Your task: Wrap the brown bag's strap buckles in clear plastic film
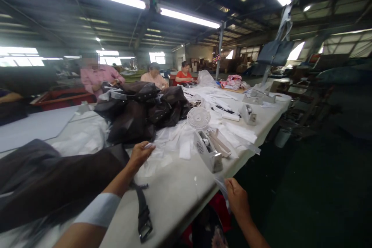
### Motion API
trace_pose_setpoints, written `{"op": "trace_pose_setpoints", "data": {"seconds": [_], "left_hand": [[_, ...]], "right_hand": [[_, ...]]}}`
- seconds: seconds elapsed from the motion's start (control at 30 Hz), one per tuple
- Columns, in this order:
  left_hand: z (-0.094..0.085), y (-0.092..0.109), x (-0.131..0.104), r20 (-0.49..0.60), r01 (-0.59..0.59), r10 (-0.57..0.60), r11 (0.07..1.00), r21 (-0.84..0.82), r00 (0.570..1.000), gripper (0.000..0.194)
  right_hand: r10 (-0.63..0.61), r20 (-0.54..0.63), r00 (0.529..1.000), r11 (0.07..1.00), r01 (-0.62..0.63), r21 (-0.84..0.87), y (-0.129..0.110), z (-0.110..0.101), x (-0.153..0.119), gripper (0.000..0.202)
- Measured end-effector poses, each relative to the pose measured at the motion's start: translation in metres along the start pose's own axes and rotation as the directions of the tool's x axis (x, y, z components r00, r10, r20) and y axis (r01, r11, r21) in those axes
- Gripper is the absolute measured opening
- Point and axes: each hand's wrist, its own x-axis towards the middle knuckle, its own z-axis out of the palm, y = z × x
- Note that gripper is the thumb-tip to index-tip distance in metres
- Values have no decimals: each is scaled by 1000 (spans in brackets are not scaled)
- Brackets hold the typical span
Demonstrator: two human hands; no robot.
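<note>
With my right hand (237, 198), I'm pinching a pale strip (222, 187) by the table (171, 190) edge, near the dispenser (200, 147); my left hand (138, 155) is gripping a white piece (149, 145). A light pinch should be preventing creases.

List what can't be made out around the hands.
Head view, whitish item: mostly hidden by the left hand.
Head view, plastic strip: blurred, its gripped end hidden by the right hand.
Head view, dark leather-like material: cut off by the left edge.
Head view, tape dispenser: side marking too small and blurred.
</note>
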Motion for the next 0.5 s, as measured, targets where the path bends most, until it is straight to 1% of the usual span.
{"op": "trace_pose_setpoints", "data": {"seconds": [0.03,0.07,0.1,0.13,0.17,0.2,0.27,0.3,0.33,0.4,0.5], "left_hand": [[-10,1,-9,-4,55,-55,997,-51,998,35],[-15,2,-21,21,113,-112,985,-130,994,36],[-14,2,-36,71,179,-167,958,-224,983,38],[-8,2,-51,139,245,-211,915,-319,968,39],[0,1,-66,169,305,-257,850,-428,952,39],[9,-1,-81,172,339,-293,783,-521,941,39],[22,-7,-104,109,335,-355,675,-657,929,39],[26,-9,-114,62,308,-372,652,-693,926,39],[28,-11,-121,17,277,-377,649,-709,926,38],[27,-13,-132,-56,219,-358,679,-701,932,34],[24,-14,-142,-123,157,-330,705,-692,936,32]], "right_hand": [[3,32,999,998,-5,57,-5,5,-3,35],[0,66,998,993,-8,120,-13,14,-6,36],[3,101,995,981,-22,190,-24,26,-9,36],[16,142,990,960,-54,275,-38,39,-13,36],[37,191,981,929,-104,354,-54,53,-18,36],[59,244,968,892,-161,423,-70,67,-23,36],[88,355,931,809,-275,520,-97,89,-33,37],[87,404,911,773,-317,550,-107,97,-38,36],[75,437,896,745,-342,573,-116,104,-44,36],[37,460,887,720,-343,604,-126,113,-54,33],[3,468,884,734,-320,600,-135,123,-65,32]]}}
